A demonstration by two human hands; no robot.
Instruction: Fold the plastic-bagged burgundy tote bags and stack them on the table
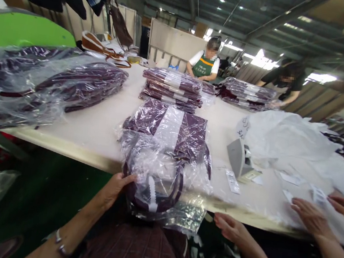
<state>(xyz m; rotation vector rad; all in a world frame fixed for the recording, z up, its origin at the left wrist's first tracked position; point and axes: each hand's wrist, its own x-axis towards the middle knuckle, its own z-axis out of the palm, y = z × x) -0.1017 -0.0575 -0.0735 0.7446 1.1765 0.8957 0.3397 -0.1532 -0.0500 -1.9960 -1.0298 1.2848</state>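
Observation:
In front of me a dark purple handbag (193, 134) lies in clear plastic at the table's near edge, its handles toward me and a white strip across its middle. My left hand (117, 187) holds the wrapped bag at its lower left, thumb on top of the plastic. To the right of the bag, beside the table edge, my right hand (229, 227) touches nothing; its fingers look bent together, and nothing shows in them. The loose end of the plastic (185, 219) hangs over the edge between my hands.
Behind the bag sits a stack of wrapped bags (155, 85). More wrapped bags (99, 79) lie left. A tape dispenser (238, 158), a label (232, 182) and white plastic (288, 134) are right. Another person's hands (311, 217) are at the right edge; two people stand across the table.

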